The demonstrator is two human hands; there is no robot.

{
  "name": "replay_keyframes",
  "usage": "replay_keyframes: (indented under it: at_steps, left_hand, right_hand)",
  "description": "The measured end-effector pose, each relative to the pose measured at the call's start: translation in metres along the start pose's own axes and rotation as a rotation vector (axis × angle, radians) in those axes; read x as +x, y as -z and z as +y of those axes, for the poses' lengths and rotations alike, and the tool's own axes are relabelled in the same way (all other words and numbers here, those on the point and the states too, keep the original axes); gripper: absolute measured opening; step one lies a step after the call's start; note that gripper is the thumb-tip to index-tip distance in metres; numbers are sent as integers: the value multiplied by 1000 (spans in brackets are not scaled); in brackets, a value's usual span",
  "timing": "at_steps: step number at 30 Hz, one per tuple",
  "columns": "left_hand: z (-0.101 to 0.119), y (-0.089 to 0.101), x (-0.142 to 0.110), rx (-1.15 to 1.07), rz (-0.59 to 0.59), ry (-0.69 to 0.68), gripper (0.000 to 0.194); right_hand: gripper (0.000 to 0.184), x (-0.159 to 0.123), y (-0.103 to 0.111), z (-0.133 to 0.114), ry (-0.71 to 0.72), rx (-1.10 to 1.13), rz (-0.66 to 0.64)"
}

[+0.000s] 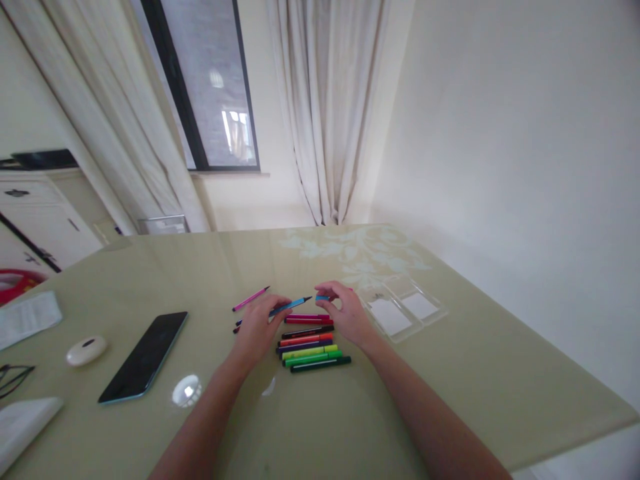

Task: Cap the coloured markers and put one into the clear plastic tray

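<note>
Between the fingers of my left hand (261, 319) is a blue felt-tip pen (294, 304), its dark tip bare and pointing right. My right hand (344, 310) pinches the blue pen cap (321, 298), a short gap away from that tip. Below the hands lies a column of capped felt-tip pens: crimson ones (307, 319), a black one (310, 331), an orange-red one (306, 340), a purple one, yellow-green ones and a dark green one (321, 365). A pink pen (251, 299) lies beyond my left hand, and dark pens are partly hidden beside it.
An open clear plastic case (405, 308) with white inserts lies right of my hands. Leftward are a black phone (145, 357), a white rounded case (86, 350), a tissue pack (30, 319) and a cable. A wall borders the table (475, 373) on the right.
</note>
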State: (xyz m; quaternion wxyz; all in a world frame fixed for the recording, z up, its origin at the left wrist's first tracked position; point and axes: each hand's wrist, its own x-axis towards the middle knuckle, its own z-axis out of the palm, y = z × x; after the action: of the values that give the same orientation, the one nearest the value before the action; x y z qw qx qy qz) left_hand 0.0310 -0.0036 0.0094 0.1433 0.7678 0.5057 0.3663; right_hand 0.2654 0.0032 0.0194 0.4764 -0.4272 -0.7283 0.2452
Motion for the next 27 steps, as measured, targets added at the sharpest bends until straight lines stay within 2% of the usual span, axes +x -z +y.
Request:
replay_keyframes:
  at_steps: [8, 13, 20, 27]
  left_hand:
    - [4, -5, -2, -53, 8, -63, 20]
    - [11, -6, -4, -114, 28, -95, 19]
    - [18, -8, -6, -129, 76, -78, 22]
    - [17, -10, -7, -121, 97, -55, 20]
  right_hand:
    - [13, -1, -4, -1, 13, 53, -3]
    - [16, -1, 0, 0, -69, 165, 24]
    - [24, 1, 7, -4, -152, 278, -17]
    - [22, 1, 3, -2, -218, 283, -40]
